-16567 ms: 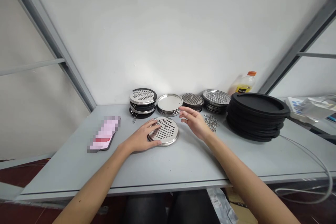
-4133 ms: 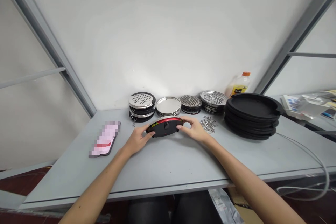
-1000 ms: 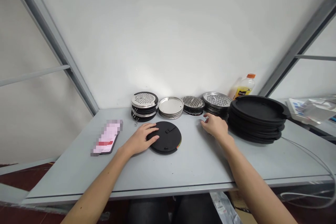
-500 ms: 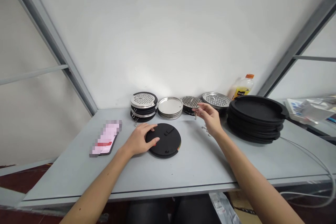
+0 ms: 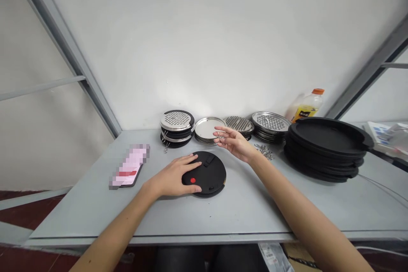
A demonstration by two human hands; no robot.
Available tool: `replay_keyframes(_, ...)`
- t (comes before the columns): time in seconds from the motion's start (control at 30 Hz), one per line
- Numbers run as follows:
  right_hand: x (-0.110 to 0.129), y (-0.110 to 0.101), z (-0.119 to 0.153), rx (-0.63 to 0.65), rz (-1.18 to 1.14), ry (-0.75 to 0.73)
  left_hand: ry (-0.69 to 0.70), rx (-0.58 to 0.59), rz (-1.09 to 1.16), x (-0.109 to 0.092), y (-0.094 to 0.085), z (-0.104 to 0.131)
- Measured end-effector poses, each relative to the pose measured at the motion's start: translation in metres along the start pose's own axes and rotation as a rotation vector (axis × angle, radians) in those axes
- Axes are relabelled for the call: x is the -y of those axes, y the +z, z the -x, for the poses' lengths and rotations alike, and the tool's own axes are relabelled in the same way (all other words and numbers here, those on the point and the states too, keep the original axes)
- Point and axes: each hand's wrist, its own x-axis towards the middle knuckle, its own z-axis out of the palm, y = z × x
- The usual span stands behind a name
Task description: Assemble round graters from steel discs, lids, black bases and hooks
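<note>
My left hand (image 5: 174,177) lies on the left side of a round black disc (image 5: 213,174), fingers spread and thumb along its near edge. A red dot and a small slotted tab show on the disc. Above and to the right of the disc, my right hand (image 5: 236,142) pinches a small shiny metal clasp (image 5: 219,137), partly hidden by the fingers. Similar small metal clasps (image 5: 265,152) lie in a loose pile just beyond my right wrist.
Along the wall stand a stack of perforated discs with hanging clasps (image 5: 177,121), plain metal discs (image 5: 210,127), grater discs (image 5: 238,123) and rimmed grater plates (image 5: 270,122). A tall pile of black trays (image 5: 325,148), a bottle (image 5: 310,104) and a phone (image 5: 130,168) share the table.
My right hand has moved left with the clasp, towards the black disc. My left hand has shifted slightly and its fingers reach further across the disc, with the red dot now uncovered.
</note>
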Motion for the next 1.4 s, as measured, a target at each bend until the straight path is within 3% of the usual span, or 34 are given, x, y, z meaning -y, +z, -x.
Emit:
replay_keyframes(0.13, -0.005, 0.0, 0.005, 0.012, 0.057, -0.041, -0.093, -0.119, -0.138, -0.024, 0.017, -0.011)
replay_keyframes(0.23, -0.011, 0.002, 0.005, -0.069, 0.073, -0.107, -0.175, -0.197, -0.288, -0.046, 0.025, -0.028)
replay_keyframes(0.37, -0.014, 0.004, 0.004, -0.154, 0.048, -0.183, -0.208, -0.148, -0.343, -0.061, 0.01, -0.048)
replay_keyframes(0.47, -0.009, 0.004, 0.005, -0.114, 0.011, -0.137, -0.231, -0.205, -0.364, -0.049, -0.011, -0.05)
replay_keyframes(0.57, -0.006, 0.007, 0.006, -0.086, -0.034, -0.088, -0.218, -0.22, -0.279, -0.024, -0.02, -0.044)
replay_keyframes(0.77, -0.01, 0.021, 0.005, -0.026, -0.084, -0.005, -0.152, -0.518, 0.009, 0.014, 0.0, -0.045)
replay_keyframes(0.87, -0.012, 0.026, 0.004, -0.008, -0.082, 0.019, -0.045, -0.585, 0.089, 0.013, 0.011, -0.049)
replay_keyframes(1.03, -0.015, 0.031, 0.003, -0.039, -0.092, -0.038, 0.082, -0.646, 0.207, -0.007, 0.021, -0.054)
replay_keyframes(1.2, -0.019, 0.044, 0.008, -0.053, -0.132, -0.024, 0.044, -0.636, 0.34, -0.016, 0.032, -0.054)
replay_keyframes(1.4, -0.028, 0.052, 0.009, -0.081, 0.003, -0.111, -0.043, -0.654, 0.433, -0.01, 0.034, -0.052)
